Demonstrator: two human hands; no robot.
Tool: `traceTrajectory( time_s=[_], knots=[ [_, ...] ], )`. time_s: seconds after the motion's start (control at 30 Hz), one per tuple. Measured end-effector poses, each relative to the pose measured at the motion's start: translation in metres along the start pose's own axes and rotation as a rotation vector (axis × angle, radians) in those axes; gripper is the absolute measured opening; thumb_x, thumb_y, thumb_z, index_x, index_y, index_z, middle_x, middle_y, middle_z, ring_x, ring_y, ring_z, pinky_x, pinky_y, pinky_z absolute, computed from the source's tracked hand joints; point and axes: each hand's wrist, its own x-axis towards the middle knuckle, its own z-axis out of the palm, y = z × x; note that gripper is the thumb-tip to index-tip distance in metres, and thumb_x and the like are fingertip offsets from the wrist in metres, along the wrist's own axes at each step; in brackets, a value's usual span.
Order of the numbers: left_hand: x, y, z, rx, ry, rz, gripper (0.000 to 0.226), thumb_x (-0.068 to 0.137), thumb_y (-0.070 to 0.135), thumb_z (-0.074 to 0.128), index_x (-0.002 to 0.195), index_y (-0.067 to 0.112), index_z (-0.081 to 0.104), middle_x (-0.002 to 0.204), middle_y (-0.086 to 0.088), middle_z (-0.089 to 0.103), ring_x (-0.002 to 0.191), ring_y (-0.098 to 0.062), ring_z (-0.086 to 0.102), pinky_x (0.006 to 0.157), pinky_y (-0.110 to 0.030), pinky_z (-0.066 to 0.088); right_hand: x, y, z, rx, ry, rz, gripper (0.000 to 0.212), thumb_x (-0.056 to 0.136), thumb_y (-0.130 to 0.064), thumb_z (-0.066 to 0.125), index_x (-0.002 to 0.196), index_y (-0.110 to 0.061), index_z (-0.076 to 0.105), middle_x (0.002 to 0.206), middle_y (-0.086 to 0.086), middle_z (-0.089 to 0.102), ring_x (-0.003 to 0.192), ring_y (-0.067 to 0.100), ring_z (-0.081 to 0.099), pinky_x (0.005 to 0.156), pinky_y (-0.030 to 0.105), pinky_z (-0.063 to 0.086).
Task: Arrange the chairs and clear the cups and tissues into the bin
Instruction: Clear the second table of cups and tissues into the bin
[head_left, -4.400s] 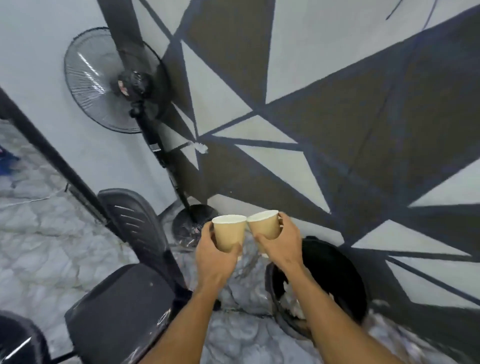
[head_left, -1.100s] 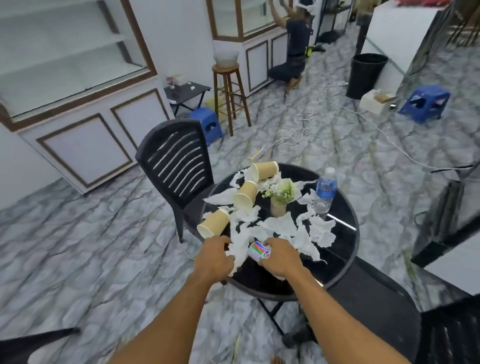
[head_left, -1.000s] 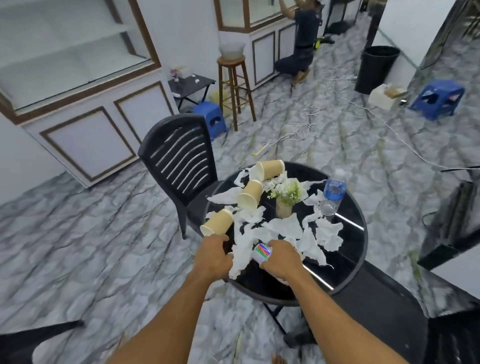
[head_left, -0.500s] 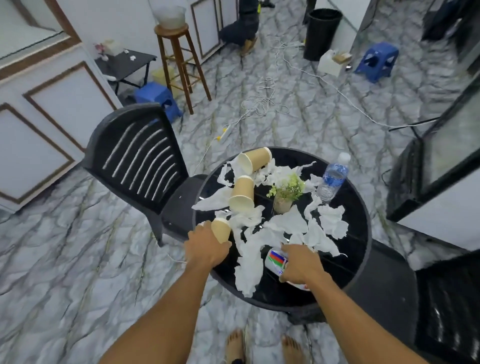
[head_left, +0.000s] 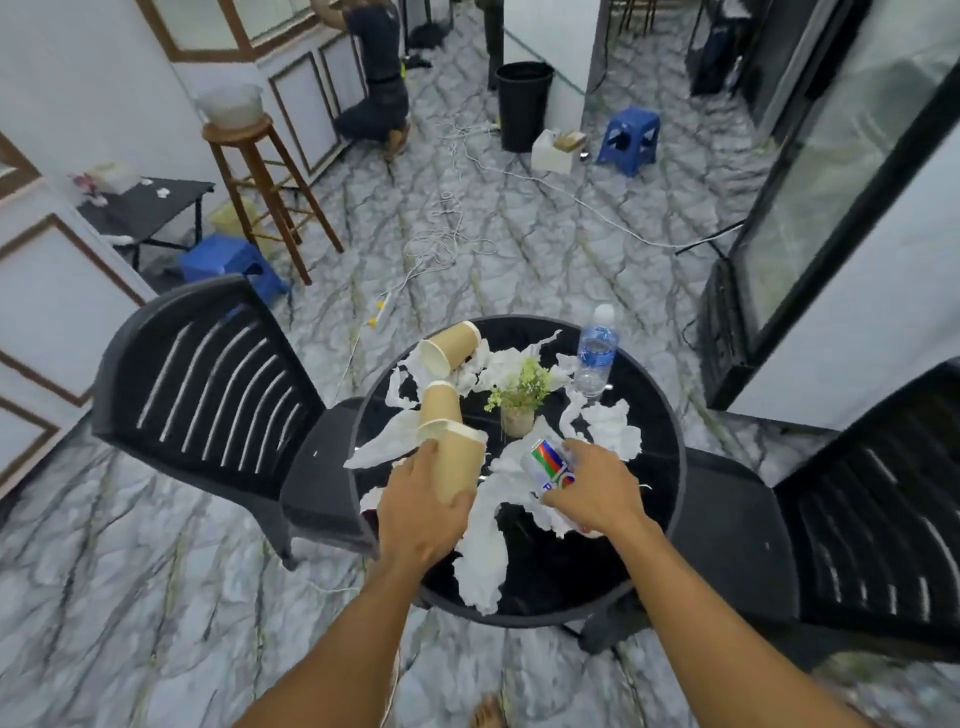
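We look down on a round, glossy black desk (head_left: 550, 566) with torn white tissues (head_left: 483, 561) strewn over most of its top. Two paper cups (head_left: 449, 349) lie on their sides at the far left. A small potted plant (head_left: 517, 402) stands near the middle, and a water bottle (head_left: 595, 353) stands upright near the far rim.

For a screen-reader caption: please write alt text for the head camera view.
The left hand grips a paper cup and the right hand holds a colourful packet at a round black table strewn with tissues and two tipped cups.
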Motion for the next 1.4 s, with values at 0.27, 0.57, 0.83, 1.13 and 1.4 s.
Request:
traceTrajectory(
  time_s=[0.27, 0.57, 0.83, 1.13, 1.4],
  knots=[
    [-0.048, 0.152, 0.053, -0.119, -0.110, 0.371, 0.076, 0.077, 0.049, 0.069, 0.141, 0.031, 0.034, 0.125, -0.001, 0.057, 0.110, -0.025, 0.055, 0.088, -0.042, 0.048, -0.078, 0.114, -0.085, 0.285, 0.423, 0.233, 0.042, 0.060, -0.053, 0.075, 0.091, -0.030, 0.057, 0.089, -0.012, 0.061, 0.078, 0.010, 0.060, 0.073, 0.036, 0.055],
    [-0.199, 0.317, 0.156, -0.243, -0.330, 0.720, 0.081, 0.073, 0.055, 0.072, 0.143, 0.036, 0.036, 0.131, 0.007, 0.056, 0.115, -0.017, 0.054, 0.095, -0.042, 0.048, -0.250, 0.298, -0.151, 0.392, 0.734, 0.581, 0.057, 0.065, -0.051, 0.082, 0.109, -0.021, 0.060, 0.101, -0.002, 0.056, 0.087, 0.016, 0.053, 0.073, 0.031, 0.045],
    [-0.349, 0.417, 0.244, -0.211, -0.592, 1.016, 0.083, 0.077, 0.057, 0.071, 0.147, 0.033, 0.034, 0.140, 0.006, 0.052, 0.123, -0.018, 0.052, 0.100, -0.040, 0.045, -0.408, 0.429, -0.158, 0.485, 0.930, 0.889, 0.050, 0.064, -0.048, 0.081, 0.104, -0.028, 0.060, 0.093, -0.009, 0.059, 0.083, 0.012, 0.056, 0.069, 0.027, 0.045],
    [-0.461, 0.471, 0.336, -0.045, -0.914, 1.178, 0.082, 0.075, 0.058, 0.072, 0.144, 0.033, 0.038, 0.132, -0.002, 0.059, 0.114, -0.025, 0.058, 0.092, -0.038, 0.049, -0.530, 0.527, -0.110, 0.646, 1.018, 1.264, 0.060, 0.062, -0.039, 0.087, 0.114, -0.022, 0.061, 0.104, -0.002, 0.058, 0.087, 0.013, 0.058, 0.076, 0.029, 0.051],
    [-0.515, 0.518, 0.416, 0.101, -1.084, 1.238, 0.079, 0.073, 0.053, 0.072, 0.141, 0.035, 0.037, 0.127, -0.002, 0.061, 0.111, -0.027, 0.058, 0.091, -0.039, 0.049, -0.552, 0.600, -0.074, 0.693, 0.828, 1.393, 0.080, 0.063, -0.034, 0.089, 0.134, -0.018, 0.054, 0.120, 0.004, 0.053, 0.104, 0.020, 0.058, 0.085, 0.026, 0.046]
  ],
)
